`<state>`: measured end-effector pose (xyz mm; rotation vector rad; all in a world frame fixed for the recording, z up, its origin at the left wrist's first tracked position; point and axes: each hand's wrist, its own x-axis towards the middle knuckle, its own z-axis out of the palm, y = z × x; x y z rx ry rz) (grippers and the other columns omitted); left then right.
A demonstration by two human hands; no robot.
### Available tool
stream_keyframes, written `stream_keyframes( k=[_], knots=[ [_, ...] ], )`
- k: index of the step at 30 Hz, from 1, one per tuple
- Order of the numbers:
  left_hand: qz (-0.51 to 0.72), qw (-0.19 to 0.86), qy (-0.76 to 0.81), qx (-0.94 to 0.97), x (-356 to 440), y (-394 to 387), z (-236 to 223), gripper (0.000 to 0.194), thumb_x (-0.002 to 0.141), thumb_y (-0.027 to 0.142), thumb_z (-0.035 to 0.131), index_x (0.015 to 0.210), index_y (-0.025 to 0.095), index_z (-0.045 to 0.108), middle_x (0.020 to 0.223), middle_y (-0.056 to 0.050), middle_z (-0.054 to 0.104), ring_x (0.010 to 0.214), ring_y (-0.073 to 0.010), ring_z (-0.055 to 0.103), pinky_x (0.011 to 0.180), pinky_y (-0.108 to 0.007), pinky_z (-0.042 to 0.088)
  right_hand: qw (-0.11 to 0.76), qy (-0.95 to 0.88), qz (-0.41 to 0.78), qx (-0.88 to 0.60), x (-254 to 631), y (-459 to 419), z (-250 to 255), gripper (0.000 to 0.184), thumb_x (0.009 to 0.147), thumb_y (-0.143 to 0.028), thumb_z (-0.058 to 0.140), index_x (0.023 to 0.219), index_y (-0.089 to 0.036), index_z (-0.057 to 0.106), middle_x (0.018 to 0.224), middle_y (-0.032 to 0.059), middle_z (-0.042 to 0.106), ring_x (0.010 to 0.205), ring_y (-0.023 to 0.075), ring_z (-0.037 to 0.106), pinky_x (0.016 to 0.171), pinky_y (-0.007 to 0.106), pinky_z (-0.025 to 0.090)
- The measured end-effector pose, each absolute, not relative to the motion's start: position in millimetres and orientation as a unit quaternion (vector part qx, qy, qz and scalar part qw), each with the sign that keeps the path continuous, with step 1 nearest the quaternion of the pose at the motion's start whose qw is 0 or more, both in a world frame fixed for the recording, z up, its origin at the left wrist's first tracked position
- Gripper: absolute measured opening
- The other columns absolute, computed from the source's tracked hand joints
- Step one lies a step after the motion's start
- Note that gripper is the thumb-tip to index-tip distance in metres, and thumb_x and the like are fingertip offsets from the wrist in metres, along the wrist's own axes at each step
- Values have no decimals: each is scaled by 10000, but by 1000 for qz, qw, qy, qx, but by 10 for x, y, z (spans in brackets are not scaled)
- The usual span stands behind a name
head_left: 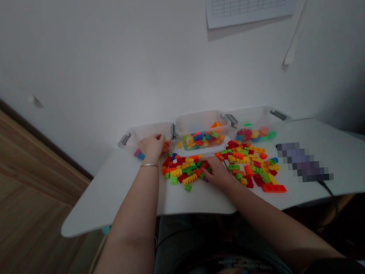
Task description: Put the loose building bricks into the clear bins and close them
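My left hand (pixel 153 146), with a thin bracelet at the wrist, hangs over the left clear plastic bin (pixel 131 137). Its fingers are bent together, and whatever they hold is hidden. Pink, red and blue pieces (pixel 139 154) show in that bin beside the hand. On the white table, my right hand (pixel 218 173) rests at the right side of a pile of toy building bricks (pixel 185 167). Thumb and forefinger are apart there, with red and green bricks close to the fingertips.
A middle clear bin (pixel 200 120) holds mixed bricks; a right clear bin (pixel 247 116) holds round coloured pieces. Another brick pile (pixel 250 165) spreads right of my right hand. A blurred-out phone-like object (pixel 302 161) with a cable lies farther right. The wall stands behind the bins.
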<state>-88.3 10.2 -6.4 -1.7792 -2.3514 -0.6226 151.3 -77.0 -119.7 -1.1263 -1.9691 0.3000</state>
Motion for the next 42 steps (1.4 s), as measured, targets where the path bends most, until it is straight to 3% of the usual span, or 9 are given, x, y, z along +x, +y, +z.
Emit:
stream_keyframes(
  k=[5,12,22,28,32,42],
  knots=[
    [-245,78,-747,-613,-887,70,-107,415,896,420,414,1141,243,698,1094,-102,719,1088,-303,594,991,-468,331,414,-785,117,-446,1514,-772,-1194,302,809,-197,521,1097,-164,603,1058,122,653,1022,260,577,933,450,461],
    [-395,136,-643,-642,-739,-278,-149,354,849,303,538,1172,214,651,1322,-100,564,1237,-284,467,1067,-454,309,419,-782,113,-447,1517,-766,-1205,293,810,-200,526,1091,-183,609,1054,104,660,1011,251,585,925,438,466],
    [-116,56,-599,-791,-347,-1018,-502,382,822,331,639,1195,251,652,1121,-100,654,1055,-298,574,931,-430,441,413,-783,104,-453,1502,-767,-1222,315,799,-196,532,1102,-156,609,1087,125,662,1033,257,582,938,439,462],
    [-145,48,-635,-757,-238,-1202,-713,409,832,313,635,1226,205,618,1223,-107,626,1110,-287,546,959,-425,417,409,-790,100,-445,1505,-766,-1221,300,799,-191,525,1086,-168,609,1054,112,666,1009,255,583,919,437,463],
    [-165,59,-657,-734,-237,-1222,-818,445,835,335,635,1249,176,605,1203,-121,634,1090,-298,547,946,-431,422,412,-791,102,-440,1508,-768,-1225,293,803,-199,532,1083,-172,613,1043,113,663,1006,255,581,922,439,459],
    [-186,56,-649,-735,-325,-1146,-858,318,835,336,635,1130,228,690,1082,-72,686,1031,-287,563,900,-408,446,410,-790,108,-444,1499,-786,-1198,292,800,-190,541,1083,-187,616,1050,103,664,1009,245,580,929,432,453]
  ],
)
